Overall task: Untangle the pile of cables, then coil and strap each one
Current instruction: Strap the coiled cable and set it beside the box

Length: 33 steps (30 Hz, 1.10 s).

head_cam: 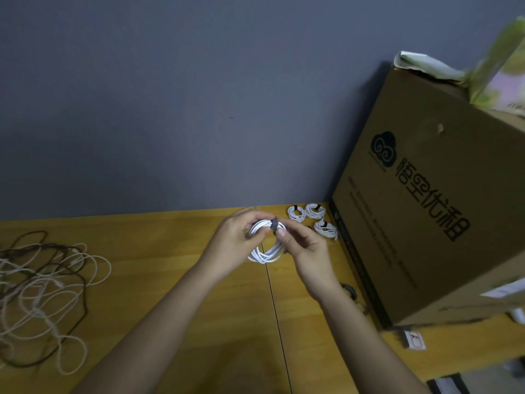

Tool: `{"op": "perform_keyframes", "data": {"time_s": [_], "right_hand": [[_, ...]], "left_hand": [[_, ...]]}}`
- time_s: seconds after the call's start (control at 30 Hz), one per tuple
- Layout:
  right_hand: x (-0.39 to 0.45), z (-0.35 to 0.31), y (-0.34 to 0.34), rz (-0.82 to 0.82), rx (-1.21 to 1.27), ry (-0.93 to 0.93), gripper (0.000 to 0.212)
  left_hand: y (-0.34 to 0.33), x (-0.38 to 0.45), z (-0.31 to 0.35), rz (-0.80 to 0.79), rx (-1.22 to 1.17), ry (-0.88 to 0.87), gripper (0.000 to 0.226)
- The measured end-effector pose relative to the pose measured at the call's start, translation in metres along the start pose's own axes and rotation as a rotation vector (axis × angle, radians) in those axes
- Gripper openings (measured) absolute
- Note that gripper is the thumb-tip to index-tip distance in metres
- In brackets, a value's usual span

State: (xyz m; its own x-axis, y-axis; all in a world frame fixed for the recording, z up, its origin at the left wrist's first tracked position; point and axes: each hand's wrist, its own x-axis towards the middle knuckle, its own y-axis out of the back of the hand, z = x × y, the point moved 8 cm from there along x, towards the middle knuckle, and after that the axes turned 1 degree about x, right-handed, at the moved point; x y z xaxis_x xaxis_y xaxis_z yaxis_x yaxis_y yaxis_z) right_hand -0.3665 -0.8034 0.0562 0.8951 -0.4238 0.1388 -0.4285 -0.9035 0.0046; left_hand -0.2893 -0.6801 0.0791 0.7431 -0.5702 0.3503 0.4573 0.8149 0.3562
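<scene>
Both hands hold a coiled white cable (267, 255) above the wooden table (176, 251). My left hand (233, 245) grips the coil's left side. My right hand (305, 251) pinches the top right of the coil, where a dark strap (275, 224) wraps around it. Three coiled white cables with dark straps lie at the back near the box: one (296, 213), another (315, 211) and a third (326, 229). A tangled pile of white and dark cables (42, 297) sprawls over the table's left side.
A large brown cardboard box (426, 217) stands on the right, close to my right hand. A small dark object (350, 291) lies by its base. A small white card (414, 341) sits below the box. A grey wall (170, 109) runs behind the table.
</scene>
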Motion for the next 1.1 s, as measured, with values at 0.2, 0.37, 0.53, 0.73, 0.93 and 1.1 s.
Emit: {"op": "perform_keyframes", "data": {"time_s": [0.2, 0.37, 0.53, 0.73, 0.93, 1.1], "right_hand": [[-0.003, 0.005, 0.007, 0.064, -0.199, 0.085, 0.027], [-0.002, 0.013, 0.019, 0.115, -0.305, 0.122, 0.031], [0.003, 0.041, 0.038, 0.136, -0.409, 0.094, 0.029], [0.023, 0.086, 0.067, 0.134, -0.492, 0.015, 0.023], [0.054, 0.150, 0.114, 0.182, -0.415, -0.209, 0.023], [0.053, 0.208, 0.166, 0.175, -0.523, -0.424, 0.035]], "left_hand": [[-0.013, 0.002, -0.004, -0.052, 0.094, -0.058, 0.026], [-0.026, 0.001, -0.018, -0.066, 0.256, -0.016, 0.015], [-0.053, 0.001, -0.047, -0.199, 0.255, 0.090, 0.018], [-0.099, 0.011, -0.094, -0.192, 0.021, 0.241, 0.019], [-0.154, 0.041, -0.150, -0.100, -0.153, 0.440, 0.019], [-0.216, 0.078, -0.194, -0.161, -0.102, 0.531, 0.010]]}}
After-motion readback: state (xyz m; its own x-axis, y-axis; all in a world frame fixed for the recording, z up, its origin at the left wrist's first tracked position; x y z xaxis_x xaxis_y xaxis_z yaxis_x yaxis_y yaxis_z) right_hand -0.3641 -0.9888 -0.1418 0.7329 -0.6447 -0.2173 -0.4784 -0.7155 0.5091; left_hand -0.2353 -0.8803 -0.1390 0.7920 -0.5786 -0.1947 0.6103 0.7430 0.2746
